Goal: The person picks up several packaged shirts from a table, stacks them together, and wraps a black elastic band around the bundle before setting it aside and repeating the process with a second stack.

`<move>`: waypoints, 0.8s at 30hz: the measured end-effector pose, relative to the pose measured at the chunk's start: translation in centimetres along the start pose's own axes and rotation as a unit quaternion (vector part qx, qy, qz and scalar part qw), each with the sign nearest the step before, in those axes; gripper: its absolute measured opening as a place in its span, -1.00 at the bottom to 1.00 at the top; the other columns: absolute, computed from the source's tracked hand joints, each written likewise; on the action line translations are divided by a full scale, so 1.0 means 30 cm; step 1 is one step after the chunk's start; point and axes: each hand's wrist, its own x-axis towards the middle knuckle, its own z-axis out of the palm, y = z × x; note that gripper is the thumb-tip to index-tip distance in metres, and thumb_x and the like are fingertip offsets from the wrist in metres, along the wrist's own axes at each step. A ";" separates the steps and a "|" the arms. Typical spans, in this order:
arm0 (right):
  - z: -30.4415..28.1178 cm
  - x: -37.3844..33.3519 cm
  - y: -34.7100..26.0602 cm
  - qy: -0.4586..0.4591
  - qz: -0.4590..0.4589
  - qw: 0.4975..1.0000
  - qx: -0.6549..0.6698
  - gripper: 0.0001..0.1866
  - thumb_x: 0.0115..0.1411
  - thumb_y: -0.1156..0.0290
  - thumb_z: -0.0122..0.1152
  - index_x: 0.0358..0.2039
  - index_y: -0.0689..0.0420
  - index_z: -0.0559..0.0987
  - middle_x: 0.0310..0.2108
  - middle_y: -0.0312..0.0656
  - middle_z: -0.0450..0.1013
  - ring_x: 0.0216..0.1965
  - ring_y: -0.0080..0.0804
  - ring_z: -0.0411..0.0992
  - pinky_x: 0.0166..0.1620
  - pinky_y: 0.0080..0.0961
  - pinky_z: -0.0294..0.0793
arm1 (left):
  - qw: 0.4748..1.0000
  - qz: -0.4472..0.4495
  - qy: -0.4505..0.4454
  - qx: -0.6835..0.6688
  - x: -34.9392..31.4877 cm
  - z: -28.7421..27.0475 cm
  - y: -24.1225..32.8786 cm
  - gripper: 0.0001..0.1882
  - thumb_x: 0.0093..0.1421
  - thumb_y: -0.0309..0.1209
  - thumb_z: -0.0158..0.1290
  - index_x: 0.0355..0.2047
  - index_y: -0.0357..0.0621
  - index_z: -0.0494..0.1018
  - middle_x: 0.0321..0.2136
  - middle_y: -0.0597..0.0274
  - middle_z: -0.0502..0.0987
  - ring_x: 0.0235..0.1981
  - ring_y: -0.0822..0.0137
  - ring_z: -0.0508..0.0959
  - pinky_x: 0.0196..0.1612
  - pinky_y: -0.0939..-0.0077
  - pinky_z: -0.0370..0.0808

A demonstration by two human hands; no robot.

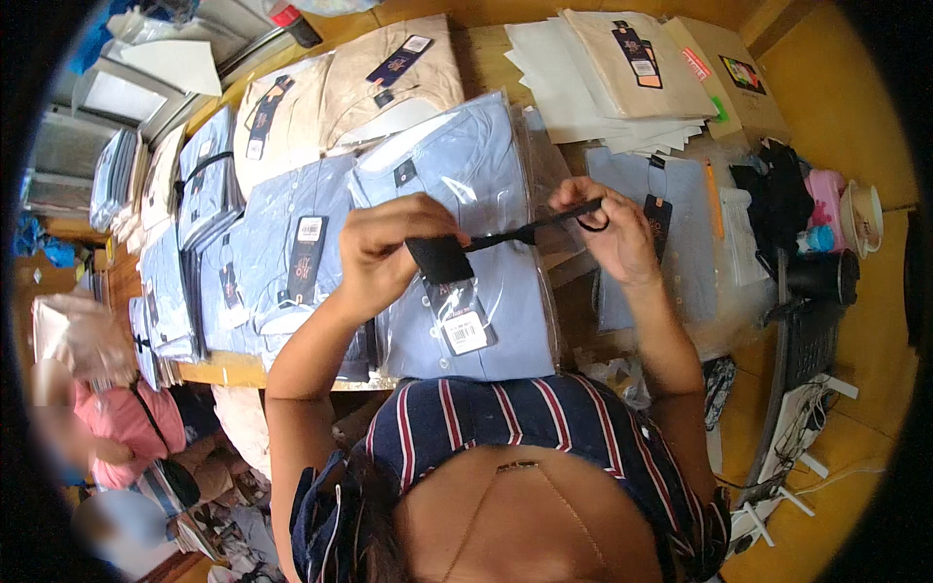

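A black fabric strip [507, 236] is stretched between my two hands, above a folded light-blue shirt in a clear plastic bag [447, 160]. My left hand [389, 248] is closed on one end, where a wide dark flap hangs down. At the other end my right hand [612, 231] pinches the strip, and a small loop of it curls below the fingers. The bagged shirt lies flat close in front of me, with buttons and a hanging tag [459, 319] showing. The flap partly covers that tag.
More bagged blue shirts [292, 223] and beige garments [389, 83] lie left and behind. A black band [207, 167] circles one stack. White sheets [544, 73] sit under a beige garment at the back right. A monitor [787, 321] stands right; people sit lower left.
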 end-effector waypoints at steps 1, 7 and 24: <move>0.074 0.026 0.007 0.025 0.020 0.996 0.086 -0.78 0.10 0.31 -0.15 -0.61 0.13 0.29 -0.53 -0.19 0.25 -0.41 -0.27 0.25 -0.35 -0.40 0.22 | 0.998 0.016 0.010 -0.056 -0.005 0.006 -0.008 -0.89 -0.08 -0.54 -0.05 -0.65 -0.35 0.40 -0.61 0.09 0.44 -0.53 0.26 0.45 -0.45 0.50 0.38; 0.239 0.102 0.043 -0.022 -0.024 0.998 -0.047 -0.73 0.17 0.30 -0.27 -0.63 0.11 0.19 -0.77 -0.37 0.05 -0.73 -0.66 -0.01 -0.63 -0.69 0.01 | 0.919 -0.103 0.141 -0.352 -0.146 -0.021 0.048 -0.70 0.01 -0.21 -0.05 -0.66 -0.17 0.27 -0.82 0.31 0.22 -0.77 0.44 0.24 -0.42 0.33 0.31; 0.335 0.058 0.077 -0.190 -0.114 0.640 -0.736 -0.75 -0.04 0.36 0.00 -0.74 0.24 0.39 -0.78 -0.03 0.31 -0.73 -0.09 0.30 -0.62 -0.27 0.27 | 0.799 0.100 0.199 0.558 0.147 -0.162 -0.020 -0.72 -0.04 -0.28 -0.04 -0.64 -0.29 0.39 -0.68 0.00 0.42 -0.58 0.12 0.44 -0.49 0.36 0.35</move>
